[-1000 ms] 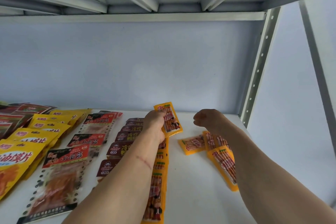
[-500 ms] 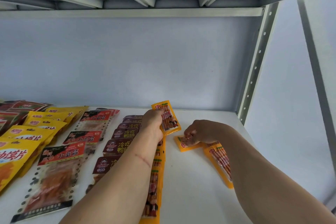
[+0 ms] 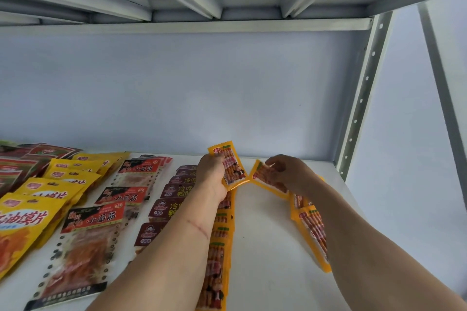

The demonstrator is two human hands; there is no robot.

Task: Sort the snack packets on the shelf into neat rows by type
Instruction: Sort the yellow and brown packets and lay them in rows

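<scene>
Both grips over white shelf [image 3: 265,247]

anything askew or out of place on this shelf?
Yes. A few orange sausage packets lie loose and slanted under the right forearm, apart from the straight orange row under the left arm. Each hand, left hand and right hand, holds one more unplaced. No visible damage.
</scene>
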